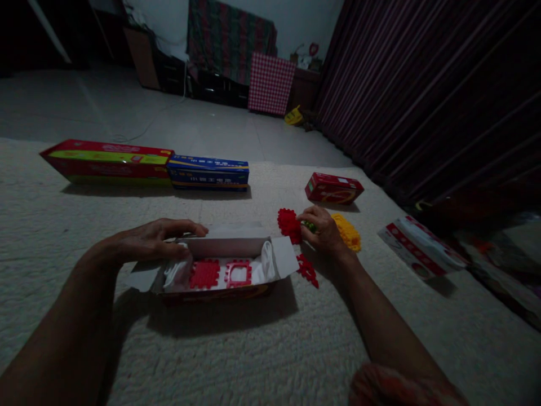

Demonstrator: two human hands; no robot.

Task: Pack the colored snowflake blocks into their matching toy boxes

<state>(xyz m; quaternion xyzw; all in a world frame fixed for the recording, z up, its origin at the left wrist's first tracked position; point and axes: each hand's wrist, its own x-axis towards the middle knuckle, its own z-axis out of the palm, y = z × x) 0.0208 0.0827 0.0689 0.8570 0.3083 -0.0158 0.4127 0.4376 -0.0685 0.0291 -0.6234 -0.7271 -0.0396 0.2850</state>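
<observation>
An open cardboard box (228,293) with a white inside lies in front of me on the pale quilted mat. My left hand (147,239) grips its left rear corner, thumb over the inner side and fingers stretched along the back edge. Inside are a solid red toothed plastic square (204,274), a red toothed frame (249,274) and white crumpled lining (267,262). My right hand (321,230) is closed at the fingertips around a small green plastic piece (310,226), mostly hidden. Beside it lie red toothed pieces (288,223), a red pointed piece (307,270) and yellow pieces (349,232).
A long red-and-yellow box (114,163) meets a blue box (209,172) at the far left. A small red box (333,189) lies beyond my right hand. Farther right is a white-and-red tissue pack (422,248). A dark striped curtain (401,84) hangs on the right.
</observation>
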